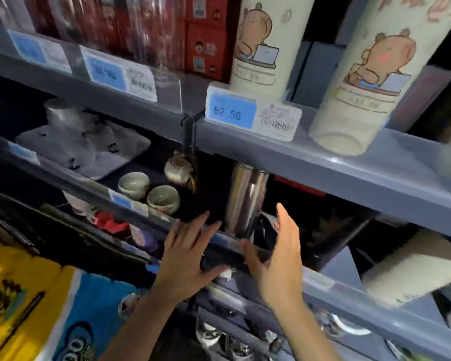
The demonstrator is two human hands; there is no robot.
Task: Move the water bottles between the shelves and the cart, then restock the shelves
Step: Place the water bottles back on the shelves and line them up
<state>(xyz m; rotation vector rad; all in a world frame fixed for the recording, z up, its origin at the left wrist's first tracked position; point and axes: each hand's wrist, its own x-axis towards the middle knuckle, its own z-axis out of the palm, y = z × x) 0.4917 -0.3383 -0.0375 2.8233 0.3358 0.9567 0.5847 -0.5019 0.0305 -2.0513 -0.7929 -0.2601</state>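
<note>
Both hands reach toward the middle shelf (331, 285); the left hand (185, 259) is released, fingers spread, near the shelf edge; the right hand (279, 259) is released too, fingers straight, just beside a steel water bottle (245, 199) standing upright on that shelf; two cream bear-print bottles (362, 82) stand on the shelf above.

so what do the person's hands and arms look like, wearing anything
Both are bare: the left hand and right hand show no gloves, and no rings, watch or bracelets can be seen. Both forearms are uncovered down to the bottom edge of the picture, with no sleeve in sight. The nails look short and unpainted.
</note>
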